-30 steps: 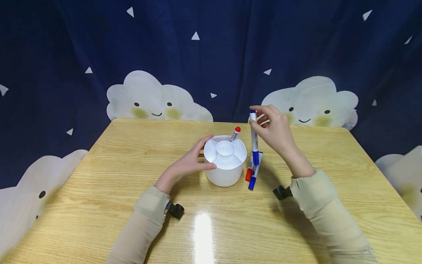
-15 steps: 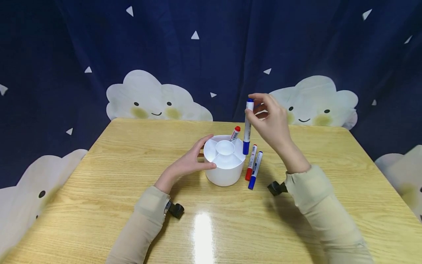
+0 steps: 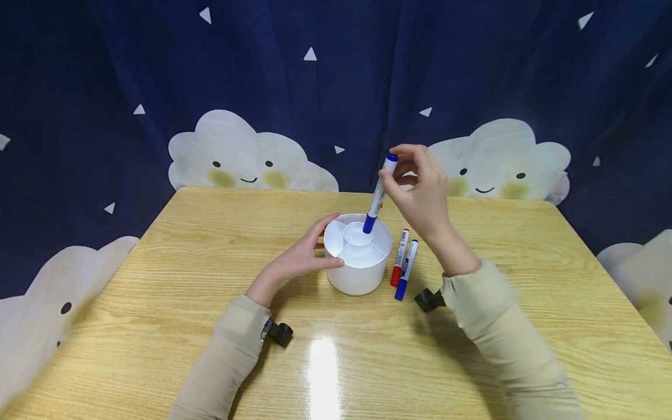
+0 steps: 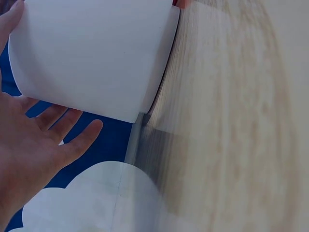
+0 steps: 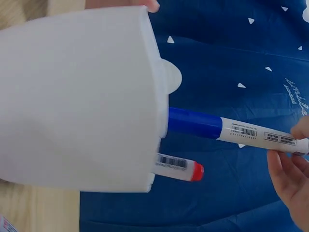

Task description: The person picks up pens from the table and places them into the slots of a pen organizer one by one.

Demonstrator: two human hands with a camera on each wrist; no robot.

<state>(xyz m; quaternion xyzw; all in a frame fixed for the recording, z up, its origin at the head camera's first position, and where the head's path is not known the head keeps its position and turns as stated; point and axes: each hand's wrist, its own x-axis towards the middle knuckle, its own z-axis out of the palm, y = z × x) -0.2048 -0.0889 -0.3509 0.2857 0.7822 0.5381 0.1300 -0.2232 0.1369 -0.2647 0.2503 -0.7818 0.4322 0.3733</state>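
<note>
A white pen holder (image 3: 359, 281) with several compartments stands on the table. My left hand (image 3: 299, 255) holds its left side, thumb at the front of the rim and fingers round the back. Between thumb and fingers, my right hand (image 3: 422, 195) pinches a blue marker (image 3: 380, 192) near its upper end. The marker tilts, with its blue cap lowest and over the holder's round middle compartment in the head view. A red-ended marker (image 5: 176, 168) sticks out of the holder in the right wrist view; in the head view the blue one mostly hides it.
Right of the holder, a red marker (image 3: 400, 258) and another blue marker (image 3: 406, 270) lie side by side on the wooden table (image 3: 210, 245). A dark blue curtain (image 3: 294, 87) with clouds and triangles hangs behind the far edge.
My right hand has lifted the blue marker from above the two lying markers and carried it left over the holder, tilting it. The left hand and holder stay in place.
</note>
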